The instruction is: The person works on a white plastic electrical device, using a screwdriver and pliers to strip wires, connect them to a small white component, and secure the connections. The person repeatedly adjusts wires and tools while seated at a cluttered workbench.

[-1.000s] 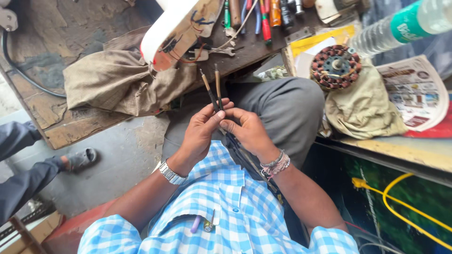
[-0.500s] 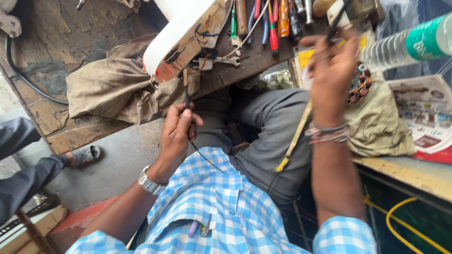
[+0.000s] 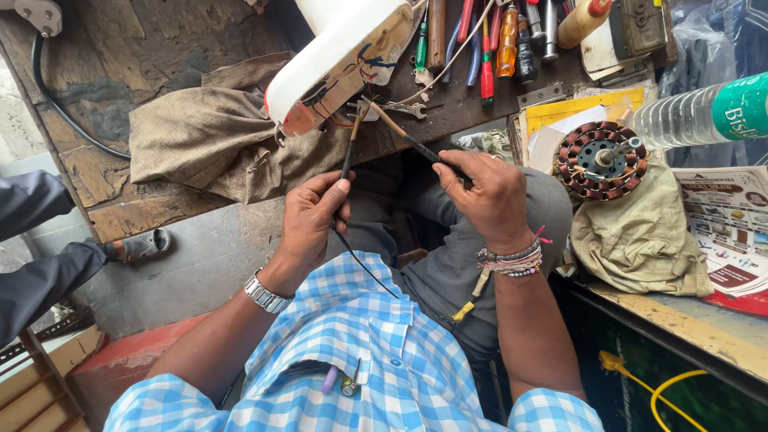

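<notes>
Two thin black test probes, one per hand: my left hand (image 3: 308, 220) pinches one (image 3: 350, 144) upright, my right hand (image 3: 484, 192) grips the other (image 3: 408, 138) slanting up-left, both tips pointing at the white plastic appliance's (image 3: 340, 52) exposed wiring on the table (image 3: 172, 60).

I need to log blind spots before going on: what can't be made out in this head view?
- Probe tips: the left hand and right hand each hold a probe; contact points inside the white casing are too small to tell.
- Water bottle: cut off by the right edge.
- Screwdrivers: cut off by the top edge.
</notes>
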